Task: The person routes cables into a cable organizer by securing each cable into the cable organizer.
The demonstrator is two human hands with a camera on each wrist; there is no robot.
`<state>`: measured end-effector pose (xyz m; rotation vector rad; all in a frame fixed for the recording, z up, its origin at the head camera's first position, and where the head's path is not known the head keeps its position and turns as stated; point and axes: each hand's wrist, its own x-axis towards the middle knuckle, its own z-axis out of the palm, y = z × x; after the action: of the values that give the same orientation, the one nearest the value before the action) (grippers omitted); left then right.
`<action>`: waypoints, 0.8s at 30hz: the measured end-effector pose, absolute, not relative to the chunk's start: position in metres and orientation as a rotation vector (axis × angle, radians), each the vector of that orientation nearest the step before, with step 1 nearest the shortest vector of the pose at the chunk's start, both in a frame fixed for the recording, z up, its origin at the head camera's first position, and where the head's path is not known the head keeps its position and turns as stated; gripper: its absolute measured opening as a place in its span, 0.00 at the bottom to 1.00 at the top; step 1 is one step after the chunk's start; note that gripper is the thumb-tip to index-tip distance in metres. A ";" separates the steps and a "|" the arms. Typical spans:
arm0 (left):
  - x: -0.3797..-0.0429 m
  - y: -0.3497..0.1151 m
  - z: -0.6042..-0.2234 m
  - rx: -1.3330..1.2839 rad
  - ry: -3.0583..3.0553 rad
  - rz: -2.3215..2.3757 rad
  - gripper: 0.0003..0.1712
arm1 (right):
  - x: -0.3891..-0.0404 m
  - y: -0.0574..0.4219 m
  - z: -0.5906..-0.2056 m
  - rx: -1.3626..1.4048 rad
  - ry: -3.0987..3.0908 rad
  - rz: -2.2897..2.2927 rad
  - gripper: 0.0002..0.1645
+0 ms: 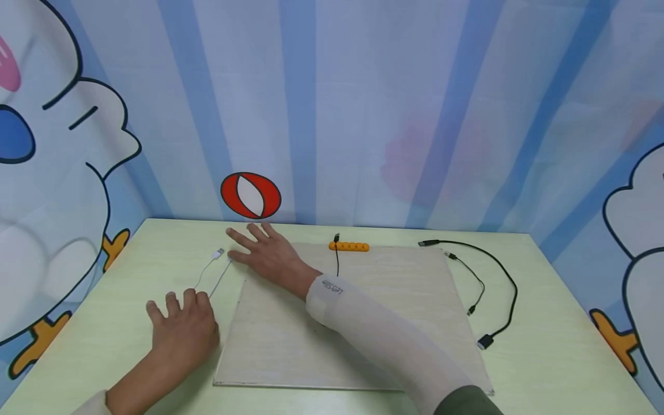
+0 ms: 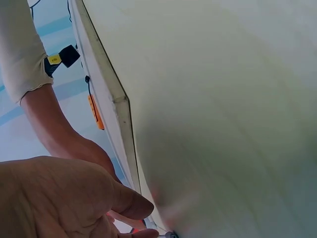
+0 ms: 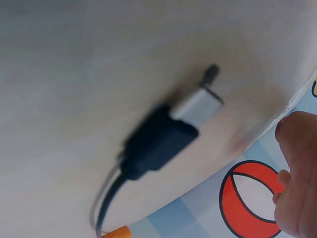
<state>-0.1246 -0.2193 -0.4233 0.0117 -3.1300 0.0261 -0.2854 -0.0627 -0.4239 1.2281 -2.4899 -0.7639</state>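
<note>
A thin white cable lies on the left of the table, its two strands running toward my left hand. That hand is palm down, fingers spread loosely, fingertips right at the strands' near part, which it hides. One strand ends in a white USB plug. My right hand reaches across the board with its fingers straight and spread. Its thumb tip is right at the far end of the other strand. In the left wrist view, the left thumb lies close to a fingertip.
A pale board covers the middle of the table. An orange cable holder sits at its back edge with a black cable in it; that cable's plug looms in the right wrist view. A long black cable and a short one lie right.
</note>
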 end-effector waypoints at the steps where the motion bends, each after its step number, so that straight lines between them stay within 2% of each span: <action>1: -0.125 -0.219 -0.424 0.017 -3.132 0.028 0.23 | -0.285 -0.063 -0.423 1.230 -2.491 -0.765 0.48; 8: -0.127 -0.221 -0.426 0.038 -3.143 0.036 0.23 | -0.283 -0.067 -0.421 1.256 -2.492 -0.820 0.47; 15: -0.129 -0.223 -0.429 0.061 -3.152 0.029 0.24 | -0.281 -0.070 -0.418 1.253 -2.482 -0.819 0.39; 24: -0.133 -0.225 -0.430 0.078 -3.202 0.079 0.24 | -0.280 -0.073 -0.421 1.272 -2.483 -0.804 0.36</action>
<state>-0.1328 -0.2253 -0.4297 0.0781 -3.2019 0.0795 -0.2795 -0.0729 -0.4205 1.2723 -2.4834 -0.8035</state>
